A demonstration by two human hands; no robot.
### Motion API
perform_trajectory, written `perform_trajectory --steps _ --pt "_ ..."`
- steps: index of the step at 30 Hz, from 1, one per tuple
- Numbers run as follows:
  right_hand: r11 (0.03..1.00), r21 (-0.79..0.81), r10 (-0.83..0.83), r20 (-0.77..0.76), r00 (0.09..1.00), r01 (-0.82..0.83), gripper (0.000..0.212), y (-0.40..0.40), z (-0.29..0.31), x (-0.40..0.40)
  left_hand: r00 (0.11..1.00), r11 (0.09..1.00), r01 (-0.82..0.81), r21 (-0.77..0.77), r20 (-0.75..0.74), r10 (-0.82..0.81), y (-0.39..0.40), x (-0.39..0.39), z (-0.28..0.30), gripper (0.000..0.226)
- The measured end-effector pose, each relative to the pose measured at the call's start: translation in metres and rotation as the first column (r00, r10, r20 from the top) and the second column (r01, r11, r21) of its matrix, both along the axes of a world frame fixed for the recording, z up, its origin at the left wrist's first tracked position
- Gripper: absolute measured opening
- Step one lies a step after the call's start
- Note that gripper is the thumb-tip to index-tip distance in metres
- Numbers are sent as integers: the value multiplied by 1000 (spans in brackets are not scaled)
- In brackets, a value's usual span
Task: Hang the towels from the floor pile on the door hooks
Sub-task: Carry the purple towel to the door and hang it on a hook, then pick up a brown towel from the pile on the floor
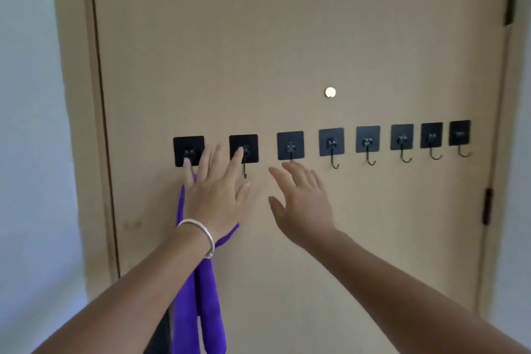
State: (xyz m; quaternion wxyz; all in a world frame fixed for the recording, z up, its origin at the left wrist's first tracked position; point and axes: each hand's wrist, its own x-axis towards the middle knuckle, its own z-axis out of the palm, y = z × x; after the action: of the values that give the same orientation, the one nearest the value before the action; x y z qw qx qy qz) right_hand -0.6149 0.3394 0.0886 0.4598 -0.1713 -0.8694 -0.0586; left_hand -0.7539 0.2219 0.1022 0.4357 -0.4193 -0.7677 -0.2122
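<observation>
at the left end of the row of door hooks (331, 142), the purple towel (205, 296) hangs down the door (287, 37) from the first hook (188, 151), its top hidden behind the left hand (215, 190), so how well it is caught cannot be told. the risk, as i judge it, is that only a thin edge sits on the hook and the towel slides off to the floor once the hand draws away, or that a brush from the wrist drags it free. that hand's fingers (237, 155) are straight and spread, tips over the first two hook plates, with the cloth running down beneath the palm and wrist. further right, the right hand (301, 198) is spread flat, gripping nothing, well apart from the towel and just below the third hook (290, 146).
</observation>
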Motion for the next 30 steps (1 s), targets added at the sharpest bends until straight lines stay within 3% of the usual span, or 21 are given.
perform_trajectory --steps 3,8,13,19,22,30 --pt "977 21 -213 33 977 212 55 16 5 55 992 993 113 -43 -52 -116 35 31 9 66" --pt "853 14 -521 85 849 522 58 26 5 158 951 949 298 -103 -55 -305 81 100 8 69" --pt "690 -29 -718 102 689 723 60 -1 -10 266 825 819 549 -163 -50 -563 111 200 -6 69" --pt "370 -52 -915 154 374 928 62 -78 -28 418 556 536 813 -225 31 -831 106 362 -29 70" --pt "258 -60 -953 146 264 964 62 -115 -25 474 453 431 873 -229 51 -890 93 422 -31 71" --pt "-194 -64 -978 90 -188 979 60 -293 -28 649 -26 -33 966 -256 30 -999 -20 653 -23 74"
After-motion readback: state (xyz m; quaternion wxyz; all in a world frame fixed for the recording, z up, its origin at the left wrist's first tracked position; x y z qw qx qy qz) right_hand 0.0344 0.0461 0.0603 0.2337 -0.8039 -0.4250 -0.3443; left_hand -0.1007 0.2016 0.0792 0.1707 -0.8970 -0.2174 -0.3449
